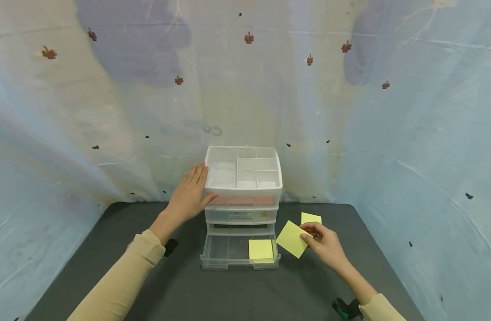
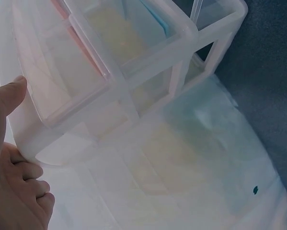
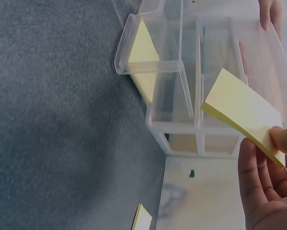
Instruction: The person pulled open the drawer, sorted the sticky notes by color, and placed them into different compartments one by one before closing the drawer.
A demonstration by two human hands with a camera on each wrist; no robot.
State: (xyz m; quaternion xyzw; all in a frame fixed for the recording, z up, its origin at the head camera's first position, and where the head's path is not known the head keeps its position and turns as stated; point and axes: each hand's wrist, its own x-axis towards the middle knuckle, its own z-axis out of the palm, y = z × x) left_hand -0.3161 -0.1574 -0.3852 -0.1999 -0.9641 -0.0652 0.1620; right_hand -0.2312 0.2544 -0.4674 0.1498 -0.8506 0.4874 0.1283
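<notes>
A clear plastic drawer unit [image 1: 241, 191] with a white divided top stands on the dark table, its bottom drawer [image 1: 217, 248] pulled out. In that drawer lies a yellow sticky note pad [image 1: 261, 250], toward the right side. My left hand [image 1: 190, 191] rests against the unit's upper left side, fingers extended and thumb at the front. Between thumb and fingers, my right hand [image 1: 327, 246] pinches a second yellow sticky note pad [image 3: 241, 108], held tilted just right of the open drawer. A third yellow pad [image 1: 311, 217] lies behind the right hand, partly hidden by it.
Closed upper drawers hold something pink [image 1: 242, 200] and, lower down, faint yellow and blue items. The black tabletop [image 1: 245, 294] extends around the unit. Behind it hangs a patterned pale curtain [image 1: 245, 107], which also encloses both sides.
</notes>
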